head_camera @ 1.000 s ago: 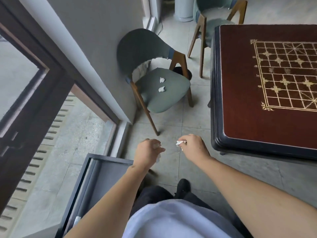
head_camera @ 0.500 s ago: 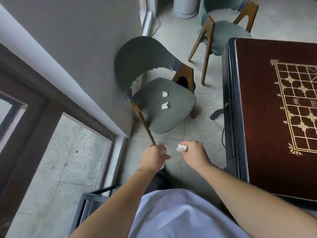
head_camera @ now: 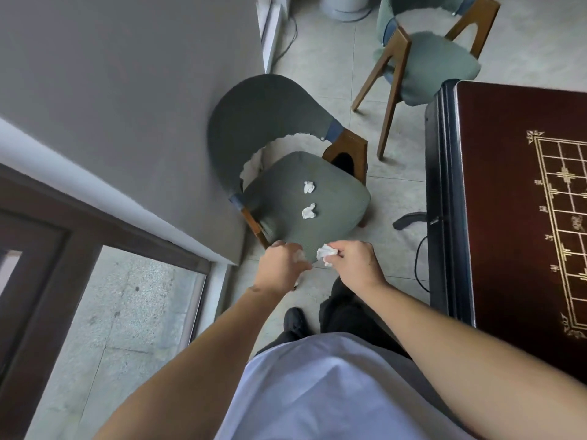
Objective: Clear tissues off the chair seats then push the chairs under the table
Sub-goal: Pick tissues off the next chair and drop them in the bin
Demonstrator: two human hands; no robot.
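A green chair (head_camera: 336, 214) with wooden legs stands by the grey wall, turned away from the table. Two crumpled white tissues lie on its seat, one farther (head_camera: 308, 187) and one nearer (head_camera: 308, 212). My right hand (head_camera: 355, 265) hovers over the seat's near edge, pinching a crumpled tissue (head_camera: 326, 254). My left hand (head_camera: 282, 268) is closed beside it, with a bit of white tissue (head_camera: 299, 256) showing in its fingers. A second green chair (head_camera: 441, 65) stands farther back, its seat bare. The dark red table (head_camera: 508, 217) with a gold chessboard grid is at the right.
A grey wall (head_camera: 127, 90) and a brown window frame (head_camera: 57, 249) close off the left. A black cable (head_camera: 419, 265) and a black table foot (head_camera: 409, 219) lie on the tiled floor between chair and table. A white round base (head_camera: 343, 4) stands at the top.
I have walked toward the near chair, which now sits larger and closer under my hands. Both hands kept their tissues and now reach over the seat's front edge.
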